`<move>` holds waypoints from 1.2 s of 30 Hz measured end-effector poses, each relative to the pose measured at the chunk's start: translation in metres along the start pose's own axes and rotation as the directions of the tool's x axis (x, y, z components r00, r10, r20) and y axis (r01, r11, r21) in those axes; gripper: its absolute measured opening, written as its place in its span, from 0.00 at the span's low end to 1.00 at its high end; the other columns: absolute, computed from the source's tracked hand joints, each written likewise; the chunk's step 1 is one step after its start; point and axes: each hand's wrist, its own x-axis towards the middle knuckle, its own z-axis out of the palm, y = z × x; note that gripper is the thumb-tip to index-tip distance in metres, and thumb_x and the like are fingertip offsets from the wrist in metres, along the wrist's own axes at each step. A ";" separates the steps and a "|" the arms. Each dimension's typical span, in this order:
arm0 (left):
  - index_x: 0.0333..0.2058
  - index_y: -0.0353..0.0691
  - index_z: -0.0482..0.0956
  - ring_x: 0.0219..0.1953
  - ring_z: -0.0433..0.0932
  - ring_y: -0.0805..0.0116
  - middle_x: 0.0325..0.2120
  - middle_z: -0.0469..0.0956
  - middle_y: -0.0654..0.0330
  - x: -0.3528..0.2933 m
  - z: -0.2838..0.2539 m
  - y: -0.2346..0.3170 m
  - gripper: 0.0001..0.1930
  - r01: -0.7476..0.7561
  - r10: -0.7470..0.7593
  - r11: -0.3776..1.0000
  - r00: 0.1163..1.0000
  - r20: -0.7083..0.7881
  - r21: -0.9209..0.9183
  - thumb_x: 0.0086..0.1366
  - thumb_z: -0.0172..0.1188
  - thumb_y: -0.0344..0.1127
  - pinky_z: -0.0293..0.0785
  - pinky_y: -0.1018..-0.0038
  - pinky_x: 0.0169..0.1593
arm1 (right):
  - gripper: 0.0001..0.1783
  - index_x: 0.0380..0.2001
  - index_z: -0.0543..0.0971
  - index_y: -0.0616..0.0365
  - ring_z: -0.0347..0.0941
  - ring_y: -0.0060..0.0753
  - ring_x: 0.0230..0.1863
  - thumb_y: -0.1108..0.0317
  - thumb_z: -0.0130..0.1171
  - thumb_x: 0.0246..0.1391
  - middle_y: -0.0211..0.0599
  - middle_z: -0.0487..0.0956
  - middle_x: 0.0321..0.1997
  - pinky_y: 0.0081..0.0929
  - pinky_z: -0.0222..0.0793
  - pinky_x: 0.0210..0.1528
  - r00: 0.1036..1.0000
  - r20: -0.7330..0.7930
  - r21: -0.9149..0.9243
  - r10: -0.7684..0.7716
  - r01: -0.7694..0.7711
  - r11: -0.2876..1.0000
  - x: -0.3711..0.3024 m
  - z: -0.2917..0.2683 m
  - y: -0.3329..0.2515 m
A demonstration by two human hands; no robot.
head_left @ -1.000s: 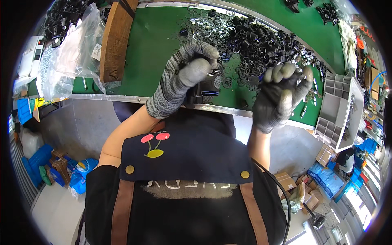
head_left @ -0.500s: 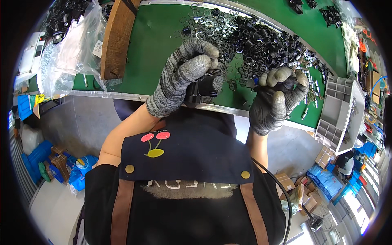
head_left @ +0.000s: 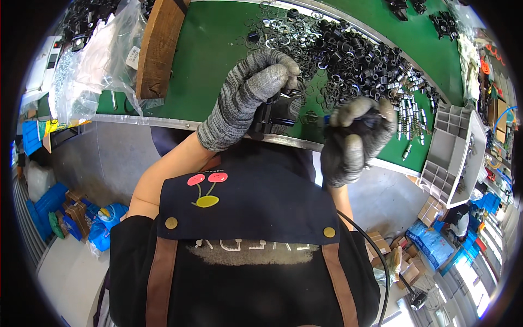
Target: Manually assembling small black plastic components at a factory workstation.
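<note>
Centrally, part: black part (head_left: 274, 113), held above the near edge of the green bench, between the two hands.
Left hand: left hand (head_left: 256, 92), grey knit glove, fingers curled tight around the part from above.
Right hand: right hand (head_left: 354, 139), dark-palmed glove, clenched; what it grips is hidden by the fingers.
Bench: bench (head_left: 218, 49), green top with a metal edge.
Pile: pile (head_left: 348, 54) of black rings and small pieces, beyond both hands.
Bag: clear bag (head_left: 98, 60), far left.
Block: wooden block (head_left: 158, 49), beside the bag.
Tray: grey tray (head_left: 455, 152), right of the right hand.
</note>
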 end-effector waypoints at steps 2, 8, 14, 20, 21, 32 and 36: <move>0.43 0.38 0.79 0.40 0.76 0.77 0.35 0.79 0.65 0.002 -0.002 -0.002 0.12 -0.047 0.047 0.998 0.999 0.011 0.039 0.70 0.57 0.40 0.74 0.76 0.49 | 0.41 0.67 0.61 0.47 0.66 0.27 0.39 0.58 0.70 0.53 0.37 0.70 0.42 0.27 0.69 0.41 0.998 -0.052 0.001 -0.046 0.046 0.999 0.005 0.000 -0.005; 0.42 0.38 0.80 0.41 0.75 0.77 0.35 0.79 0.65 -0.001 0.000 -0.001 0.12 -0.026 0.026 0.999 1.000 -0.007 0.024 0.71 0.57 0.41 0.72 0.76 0.50 | 0.41 0.67 0.60 0.47 0.66 0.28 0.39 0.58 0.68 0.55 0.37 0.70 0.42 0.27 0.68 0.40 0.983 -0.110 -0.085 -0.145 0.136 0.987 -0.014 0.000 0.002; 0.42 0.38 0.80 0.41 0.75 0.77 0.35 0.78 0.65 -0.001 0.002 0.000 0.13 -0.020 0.022 0.998 0.999 -0.035 0.058 0.71 0.56 0.42 0.72 0.76 0.49 | 0.39 0.65 0.62 0.48 0.67 0.28 0.36 0.61 0.70 0.54 0.36 0.70 0.41 0.24 0.67 0.35 0.937 -0.212 -0.137 -0.277 0.252 0.958 -0.026 0.008 0.014; 0.42 0.38 0.80 0.40 0.75 0.77 0.34 0.79 0.65 -0.001 0.000 0.001 0.13 -0.027 0.027 0.999 1.000 -0.014 0.044 0.71 0.56 0.42 0.72 0.77 0.49 | 0.38 0.61 0.64 0.49 0.66 0.27 0.34 0.64 0.74 0.50 0.35 0.71 0.41 0.23 0.67 0.33 0.917 -0.280 -0.151 -0.283 0.249 0.957 -0.029 0.014 0.018; 0.42 0.38 0.80 0.40 0.75 0.77 0.34 0.79 0.64 -0.001 0.000 0.000 0.13 -0.026 0.027 0.999 1.000 -0.016 0.034 0.71 0.56 0.42 0.72 0.77 0.49 | 0.36 0.61 0.64 0.49 0.66 0.27 0.34 0.65 0.72 0.53 0.35 0.71 0.41 0.22 0.65 0.31 0.923 -0.243 -0.166 -0.300 0.265 0.950 -0.028 0.014 0.018; 0.46 0.37 0.77 0.43 0.76 0.72 0.38 0.78 0.59 0.001 -0.008 -0.001 0.17 -0.003 0.002 0.999 1.000 0.026 0.041 0.69 0.56 0.45 0.74 0.74 0.51 | 0.37 0.62 0.63 0.51 0.70 0.27 0.32 0.67 0.72 0.52 0.36 0.73 0.41 0.23 0.75 0.34 0.913 -0.325 -0.185 -0.247 0.195 0.963 -0.021 0.012 0.020; 0.45 0.37 0.77 0.42 0.76 0.72 0.38 0.78 0.59 0.000 -0.005 -0.001 0.17 0.002 -0.002 0.999 1.000 0.002 0.041 0.69 0.57 0.45 0.74 0.73 0.51 | 0.38 0.63 0.62 0.51 0.70 0.27 0.32 0.68 0.71 0.52 0.36 0.73 0.42 0.24 0.77 0.34 0.916 -0.297 -0.210 -0.271 0.214 0.954 -0.019 0.015 0.021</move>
